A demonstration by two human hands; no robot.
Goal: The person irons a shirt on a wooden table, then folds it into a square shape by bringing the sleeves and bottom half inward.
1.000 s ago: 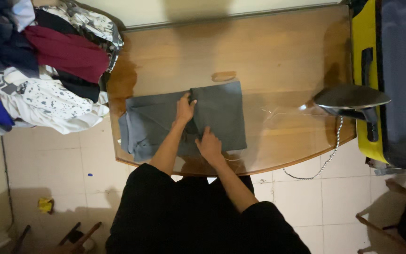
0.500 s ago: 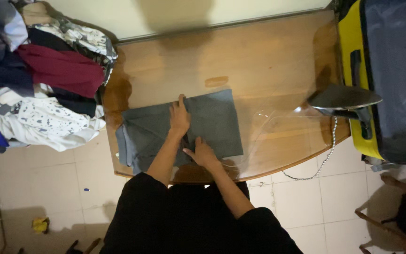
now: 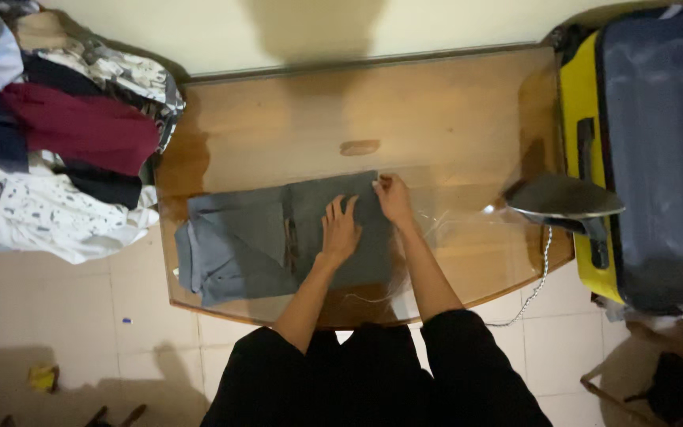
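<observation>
At the centre of the frame a folded grey garment (image 3: 278, 241) lies on the wooden desk (image 3: 294, 130). The left hand (image 3: 340, 231) presses flat on it, fingers spread wide; the right hand (image 3: 394, 198) pinches its upper right corner. An iron (image 3: 563, 198) stands at right, beside a yellow suitcase (image 3: 575, 103); piled clothes (image 3: 57, 142) fill the upper left

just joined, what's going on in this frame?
A person in black stands at a glass-topped wooden table with a folded grey garment laid flat on it. The left hand lies palm-down on the garment, while the right hand pinches its upper right corner. A dark clothes iron sits at the table's right end, and a heap of mixed clothes lies at the left.
</observation>
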